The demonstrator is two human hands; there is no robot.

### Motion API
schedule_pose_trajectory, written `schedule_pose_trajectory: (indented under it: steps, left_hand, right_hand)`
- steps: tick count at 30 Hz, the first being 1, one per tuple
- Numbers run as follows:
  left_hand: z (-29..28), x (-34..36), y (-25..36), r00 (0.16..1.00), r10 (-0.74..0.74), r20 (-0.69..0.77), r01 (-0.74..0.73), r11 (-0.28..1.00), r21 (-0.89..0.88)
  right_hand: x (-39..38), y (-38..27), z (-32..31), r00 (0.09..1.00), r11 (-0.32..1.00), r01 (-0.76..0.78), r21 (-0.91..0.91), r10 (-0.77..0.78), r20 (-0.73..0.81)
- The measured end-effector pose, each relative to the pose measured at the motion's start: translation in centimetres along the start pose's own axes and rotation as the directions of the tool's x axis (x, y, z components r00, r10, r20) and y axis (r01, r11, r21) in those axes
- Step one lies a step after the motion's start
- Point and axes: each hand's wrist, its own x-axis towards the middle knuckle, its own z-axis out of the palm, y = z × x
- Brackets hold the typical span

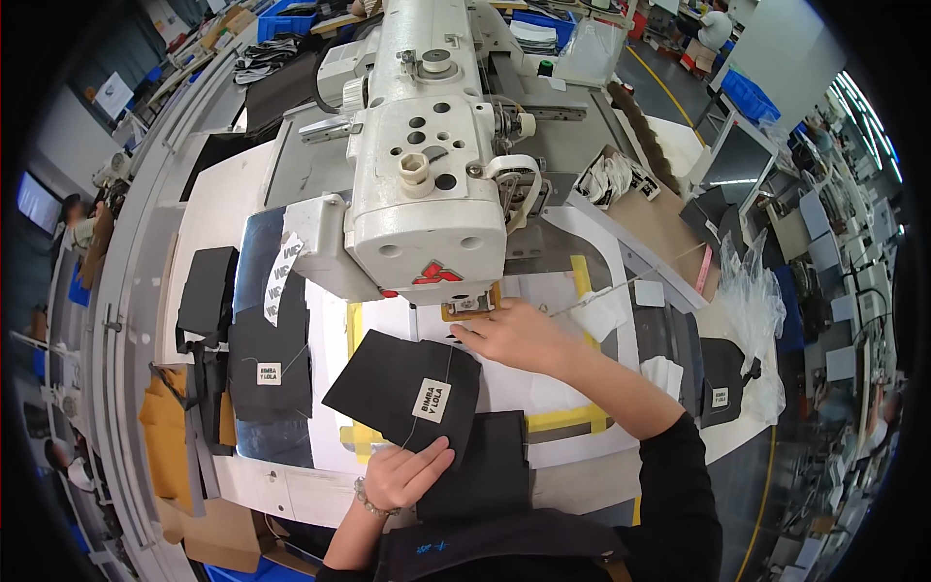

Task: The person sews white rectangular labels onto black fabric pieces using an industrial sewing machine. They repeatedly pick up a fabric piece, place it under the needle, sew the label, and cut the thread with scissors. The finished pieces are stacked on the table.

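Note:
My left hand [407, 473] grips the lower edge of a black fabric panel [373, 383], fingers lying over its top. The panel is tilted and carries a small white label [431, 401] with loose threads around it. Under the machine head, my right hand [524, 337] reaches to the metal clamp [471, 303] by the needle area. Its fingers are stretched out and apart, with no object visible in them. The white industrial sewing machine [427, 204] hides part of that spot. Another black panel [485, 470] lies at the table's front edge, partly beneath the held one.
Left of the machine lie a stack of labelled black panels [270, 378] and other black pieces [207, 291]. Yellow tape [567, 423] edges the white work sheet. At right are another labelled black piece [720, 388], clear plastic bags [747, 301] and a cardboard box [669, 228].

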Motion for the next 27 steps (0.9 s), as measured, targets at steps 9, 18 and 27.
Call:
schedule_pose_trajectory:
  steps: [9, 18, 27]
  left_hand:
    - [-0.9, -0.1, -0.5, 0.930, -0.262, -0.257, 0.258, 0.965, -0.051]
    - [-2.8, 0.4, -6.1, 0.481, -0.865, -0.140, 0.732, 0.485, -0.479]
    - [-11.1, 0.8, -9.7, 0.735, -0.519, -0.437, 0.308, 0.830, -0.466]
  right_hand:
    - [-1.2, 0.0, 1.4, 0.992, 0.993, -0.115, 0.040, 0.117, -0.052]
    - [-3.6, 0.5, -1.9, 0.966, 0.963, -0.254, 0.089, 0.257, -0.030]
    - [-9.3, 2.0, -5.2, 0.836, 0.842, -0.536, 0.058, 0.539, -0.104]
